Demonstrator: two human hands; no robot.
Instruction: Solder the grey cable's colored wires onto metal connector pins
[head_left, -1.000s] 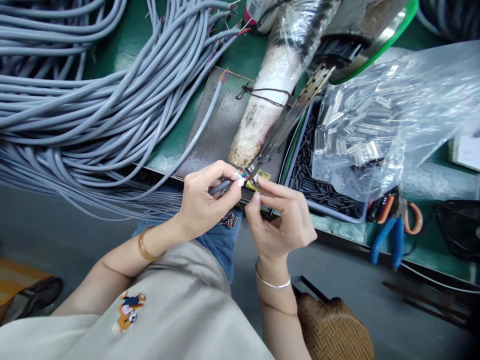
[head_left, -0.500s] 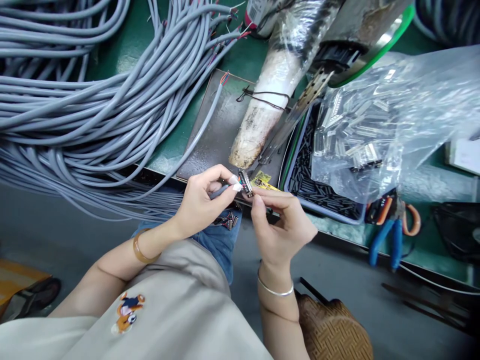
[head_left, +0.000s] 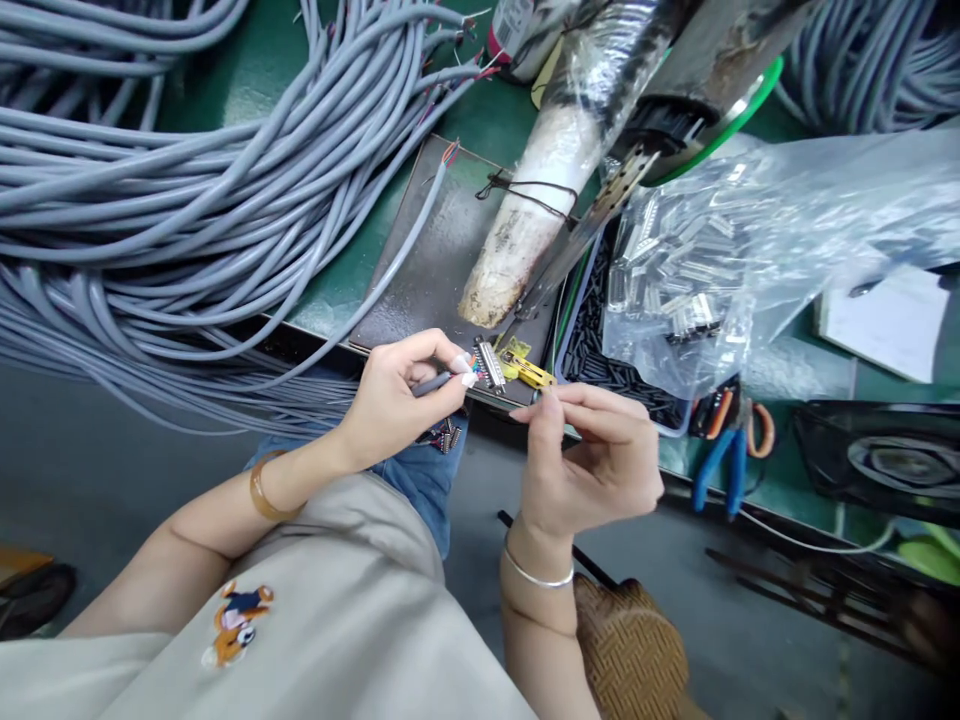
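Observation:
My left hand (head_left: 409, 390) is closed in a pinch on a grey cable (head_left: 432, 384), close to its thin coloured wires (head_left: 474, 366). A multi-pin metal connector (head_left: 490, 364) sits at the wire ends, just beyond the fingertips. My right hand (head_left: 589, 450) is to the right, apart from the connector, with thumb and forefinger pressed together. Something small and bluish shows at those fingertips, and a thin strand rises above them; I cannot make out what is held. A yellow clamp-like piece (head_left: 531, 370) lies between the connector and my right hand.
Grey cables (head_left: 225, 200) heap on the left. A wrapped white tube (head_left: 517, 220) and a slotted metal bar (head_left: 585, 240) overhang the dark plate (head_left: 420, 290). Black sleeves fill a bin (head_left: 679, 425), beside bagged connectors (head_left: 675, 260) and blue-handled pliers (head_left: 718, 465).
My right hand has drawn away from the connector, to the right and slightly down. The left hand keeps its pinch on the cable. The view has shifted a little to the right.

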